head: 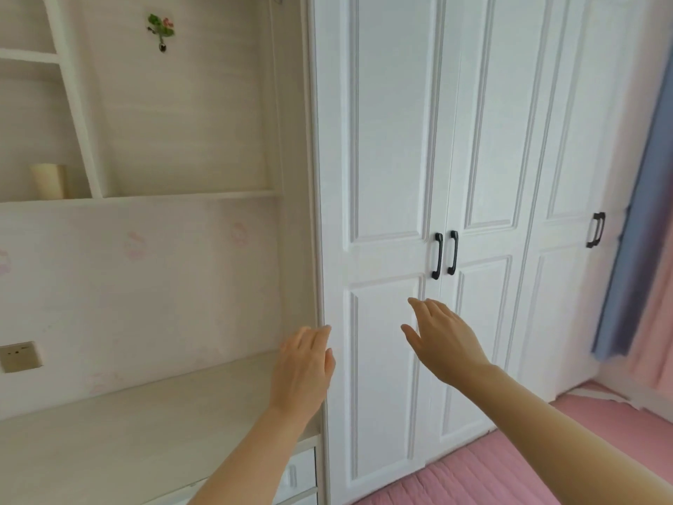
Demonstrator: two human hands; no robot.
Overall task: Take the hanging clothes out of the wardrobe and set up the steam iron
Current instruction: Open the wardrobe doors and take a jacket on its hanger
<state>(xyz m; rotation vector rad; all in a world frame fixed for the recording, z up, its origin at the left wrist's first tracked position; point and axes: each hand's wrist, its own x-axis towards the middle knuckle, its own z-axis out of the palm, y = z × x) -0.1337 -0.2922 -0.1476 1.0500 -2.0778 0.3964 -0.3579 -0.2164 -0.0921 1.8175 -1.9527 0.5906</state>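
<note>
A white panelled wardrobe point(393, 147) fills the middle and right of the view, all its doors closed. Two black handles point(445, 254) sit side by side at the centre doors, and another black handle pair point(595, 230) is farther right. My right hand point(442, 338) is raised with fingers spread, just below the centre handles and not touching them. My left hand point(304, 366) is held up empty by the wardrobe's left edge. No clothes and no steam iron are in view.
A built-in pale desk point(120, 431) with shelves above stands to the left, with a wall socket point(20, 356) and a cream cylinder point(47, 180) on a shelf. A pink bed cover point(491, 472) lies below right. Blue and pink curtains point(641, 249) hang at the right.
</note>
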